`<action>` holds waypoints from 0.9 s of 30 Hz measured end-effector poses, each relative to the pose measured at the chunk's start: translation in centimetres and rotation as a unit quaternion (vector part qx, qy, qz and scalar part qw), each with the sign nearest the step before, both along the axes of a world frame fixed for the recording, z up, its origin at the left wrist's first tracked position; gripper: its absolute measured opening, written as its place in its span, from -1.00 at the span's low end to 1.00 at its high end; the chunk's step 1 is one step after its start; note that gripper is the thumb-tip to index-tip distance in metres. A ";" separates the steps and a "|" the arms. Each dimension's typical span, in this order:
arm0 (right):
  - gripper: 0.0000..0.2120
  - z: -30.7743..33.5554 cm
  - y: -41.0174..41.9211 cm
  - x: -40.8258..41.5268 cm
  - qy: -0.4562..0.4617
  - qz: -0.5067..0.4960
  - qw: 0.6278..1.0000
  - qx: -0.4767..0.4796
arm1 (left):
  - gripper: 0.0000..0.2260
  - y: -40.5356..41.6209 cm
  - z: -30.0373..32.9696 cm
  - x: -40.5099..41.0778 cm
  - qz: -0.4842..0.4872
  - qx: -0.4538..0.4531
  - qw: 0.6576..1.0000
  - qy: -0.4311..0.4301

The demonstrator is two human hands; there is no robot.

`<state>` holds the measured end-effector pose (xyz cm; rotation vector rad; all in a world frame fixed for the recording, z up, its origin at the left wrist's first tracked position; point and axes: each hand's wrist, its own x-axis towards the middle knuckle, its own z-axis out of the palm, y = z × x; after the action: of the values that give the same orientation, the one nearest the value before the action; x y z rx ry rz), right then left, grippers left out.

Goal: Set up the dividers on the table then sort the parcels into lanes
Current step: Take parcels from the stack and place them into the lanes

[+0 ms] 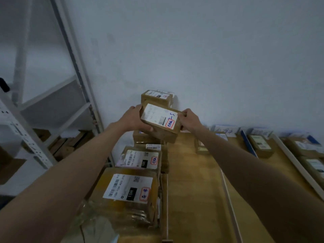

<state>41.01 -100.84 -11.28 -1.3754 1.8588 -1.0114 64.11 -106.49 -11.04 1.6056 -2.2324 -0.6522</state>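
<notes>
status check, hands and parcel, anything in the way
Left hand and right hand both grip one parcel, lifted above the table. Parcel stack right behind it, near the wall.

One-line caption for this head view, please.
Both hands, left hand and right hand, hold a labelled cardboard parcel above the leftmost row of parcels on the wooden table.

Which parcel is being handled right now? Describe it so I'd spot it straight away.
Start at the wooden table and follow the row of boxes along its left edge toward the wall. The held parcel is the brown box in the air, gripped by the left hand and right hand. It alone is tilted, with blue handwriting beside its label.
</notes>
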 end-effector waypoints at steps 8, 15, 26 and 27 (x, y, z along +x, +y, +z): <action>-0.58 -0.6 4.8 -7.1 -0.015 0.018 0.998 0.064 | -0.20 1.0 0.7 -6.5 -0.043 -0.018 0.997 0.067; -0.63 -1.4 9.8 -11.6 -0.101 -0.043 0.990 0.094 | -0.08 2.6 0.1 -13.8 -0.087 -0.006 0.996 0.010; -0.60 -3.9 17.8 -18.6 -0.123 -0.186 0.966 0.127 | -0.58 8.7 -4.1 -25.9 -0.214 -0.038 0.965 -0.148; -0.60 -4.1 18.5 -19.5 -0.122 -0.198 0.964 0.132 | -0.56 9.3 -4.4 -26.9 -0.222 -0.037 0.962 -0.153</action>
<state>21.49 -82.30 -15.38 -0.7033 2.0309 -1.0241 37.24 -97.21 -15.49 1.2413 -2.8495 -0.4376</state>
